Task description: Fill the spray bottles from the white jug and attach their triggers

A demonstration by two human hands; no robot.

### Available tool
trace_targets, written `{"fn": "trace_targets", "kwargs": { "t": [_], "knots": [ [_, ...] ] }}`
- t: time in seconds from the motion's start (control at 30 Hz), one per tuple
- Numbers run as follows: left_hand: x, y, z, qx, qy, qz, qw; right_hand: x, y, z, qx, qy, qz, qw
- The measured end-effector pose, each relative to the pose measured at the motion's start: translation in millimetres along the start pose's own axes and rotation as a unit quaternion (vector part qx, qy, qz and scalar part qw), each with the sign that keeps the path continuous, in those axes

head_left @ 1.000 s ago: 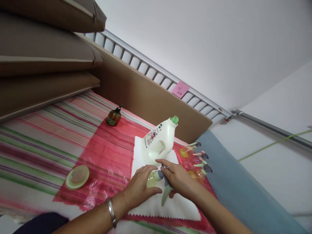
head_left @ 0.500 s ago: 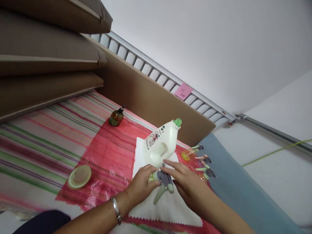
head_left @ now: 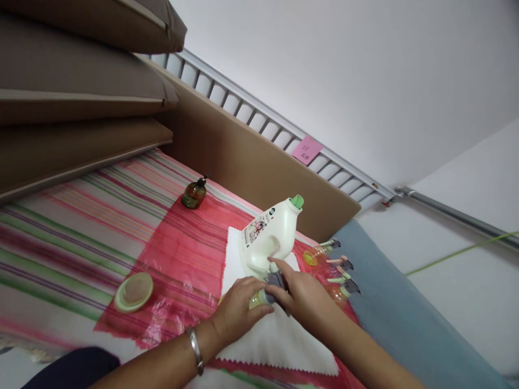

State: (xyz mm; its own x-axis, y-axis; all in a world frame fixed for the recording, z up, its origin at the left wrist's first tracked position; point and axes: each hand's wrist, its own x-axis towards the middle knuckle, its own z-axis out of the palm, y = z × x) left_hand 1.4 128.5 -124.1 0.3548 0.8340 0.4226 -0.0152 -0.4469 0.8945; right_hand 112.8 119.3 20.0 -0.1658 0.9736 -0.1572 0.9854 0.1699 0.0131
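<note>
The camera sits on the person's head, tipped sideways, looking ahead and down at the nearby spray bottle.

A room in a home is being suggested: a striped cloth is being used as a covering at the near left, brown cushions are being supported in a stack at the far left, and a white radiator is being partly screened by a brown panel along the far wall.
</note>
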Motion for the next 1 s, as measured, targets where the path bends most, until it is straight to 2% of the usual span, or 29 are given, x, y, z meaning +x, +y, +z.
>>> {"fn": "trace_targets", "kwargs": {
  "t": [0.1,0.17,0.23,0.3,0.37,0.43,0.5,0.6,0.67,0.8,0.87,0.93,1.0],
  "knots": [
    [1.0,-0.8,-2.3,-0.006,-0.006,0.001,1.000,2.6,-0.2,0.5,0.095,-0.030,0.052,0.994],
    [1.9,-1.4,-3.9,-0.015,-0.007,-0.001,1.000,-0.7,6.1,-0.6,0.091,0.005,0.023,0.996],
    [2.5,-2.0,-4.8,-0.022,-0.003,-0.003,1.000,-5.9,16.6,-2.5,0.024,0.081,-0.070,0.994],
    [2.7,-2.9,-5.2,-0.027,0.000,-0.001,1.000,-9.7,27.3,-3.7,-0.061,0.131,-0.200,0.969],
    [2.8,-3.7,-5.2,-0.029,-0.002,0.004,1.000,-10.2,33.6,-3.7,-0.135,0.135,-0.302,0.934],
    [2.7,-4.2,-5.5,-0.027,-0.008,0.010,1.000,-7.8,33.1,-3.0,-0.176,0.114,-0.340,0.917],
    [2.7,-3.9,-6.2,-0.025,-0.007,0.007,1.000,-4.9,27.9,-2.7,-0.175,0.075,-0.300,0.935],
    [3.0,-2.0,-8.4,-0.026,-0.008,0.005,1.000,-4.4,19.7,-4.4,-0.100,0.002,-0.116,0.988],
    [3.4,-0.3,-9.7,-0.028,-0.012,0.009,0.999,-7.2,17.3,-6.4,-0.039,-0.009,-0.032,0.999],
    [4.1,0.2,-9.9,-0.026,-0.010,0.009,1.000,-14.6,14.0,-9.3,0.011,0.053,-0.090,0.994],
    [4.0,-0.6,-9.5,-0.027,-0.005,0.004,1.000,-16.3,10.5,-10.9,0.095,0.008,-0.060,0.994],
    [3.6,-1.1,-9.6,-0.029,-0.004,-0.001,1.000,-15.2,8.1,-13.9,0.221,-0.056,0.008,0.974],
    [3.1,-0.8,-10.4,-0.031,-0.005,-0.002,1.000,-11.2,10.6,-17.0,0.276,-0.053,0.035,0.959]
  ]
}}
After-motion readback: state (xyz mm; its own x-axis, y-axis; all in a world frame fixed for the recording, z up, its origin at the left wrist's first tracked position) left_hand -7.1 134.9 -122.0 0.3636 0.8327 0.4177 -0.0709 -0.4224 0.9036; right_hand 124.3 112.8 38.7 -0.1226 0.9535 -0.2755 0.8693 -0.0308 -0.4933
